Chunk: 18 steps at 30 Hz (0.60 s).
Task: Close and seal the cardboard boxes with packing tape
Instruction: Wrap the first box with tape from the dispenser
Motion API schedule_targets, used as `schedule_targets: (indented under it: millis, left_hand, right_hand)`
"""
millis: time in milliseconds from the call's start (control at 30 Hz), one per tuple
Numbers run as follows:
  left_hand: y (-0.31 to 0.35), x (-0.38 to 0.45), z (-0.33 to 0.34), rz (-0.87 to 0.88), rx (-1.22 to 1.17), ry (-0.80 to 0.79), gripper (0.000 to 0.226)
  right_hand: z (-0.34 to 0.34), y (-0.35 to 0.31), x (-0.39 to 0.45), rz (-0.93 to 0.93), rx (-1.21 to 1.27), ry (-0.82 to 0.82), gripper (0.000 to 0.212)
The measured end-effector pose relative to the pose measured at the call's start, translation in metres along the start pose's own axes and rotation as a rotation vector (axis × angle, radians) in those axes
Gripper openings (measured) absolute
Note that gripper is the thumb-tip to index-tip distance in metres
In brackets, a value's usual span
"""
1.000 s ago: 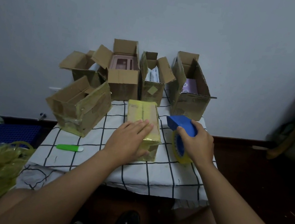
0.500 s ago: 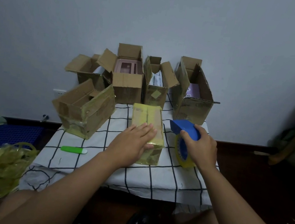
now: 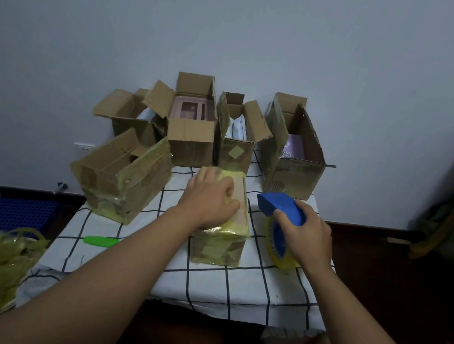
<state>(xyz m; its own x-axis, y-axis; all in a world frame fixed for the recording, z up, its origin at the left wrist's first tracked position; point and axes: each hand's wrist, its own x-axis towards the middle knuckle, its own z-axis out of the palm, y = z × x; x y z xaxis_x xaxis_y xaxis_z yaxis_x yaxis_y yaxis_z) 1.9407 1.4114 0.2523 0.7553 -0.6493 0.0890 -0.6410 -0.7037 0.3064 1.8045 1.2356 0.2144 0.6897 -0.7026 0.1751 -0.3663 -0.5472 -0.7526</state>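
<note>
two hands busy: left hand point(image 3: 209, 199) presses flat on taped box point(image 3: 221, 225); right hand point(image 3: 308, 236) grips tape dispenser point(image 3: 281, 208).

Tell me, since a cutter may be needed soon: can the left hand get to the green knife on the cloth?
Probably yes. The green knife lies in the open on the checked cloth, left of the left hand, with nothing between; that hand would only have to leave the taped box.
</note>
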Motion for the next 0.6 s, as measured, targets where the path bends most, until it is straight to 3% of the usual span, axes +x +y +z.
schedule_targets:
  millis: [167,267,400,467,600]
  left_hand:
    - [-0.005,0.017,0.011,-0.021,0.097,-0.185,0.084]
    - [-0.005,0.016,0.011,-0.002,0.181,-0.208,0.081]
    - [0.014,0.001,0.008,0.052,0.261,0.11,0.053]
    - [0.017,-0.007,0.005,0.063,0.178,0.117,0.051]
    - [0.005,-0.026,0.008,0.134,0.196,-0.139,0.1]
  right_hand:
    - [0.001,0.002,0.0,-0.009,0.002,0.022,0.061]
    - [0.001,0.0,0.002,-0.009,-0.012,0.018,0.061]
    - [0.001,0.0,0.002,-0.019,-0.022,0.009,0.061]
    - [0.001,0.001,0.001,-0.023,-0.016,0.004,0.061]
    - [0.0,0.003,0.0,-0.025,-0.02,-0.012,0.063]
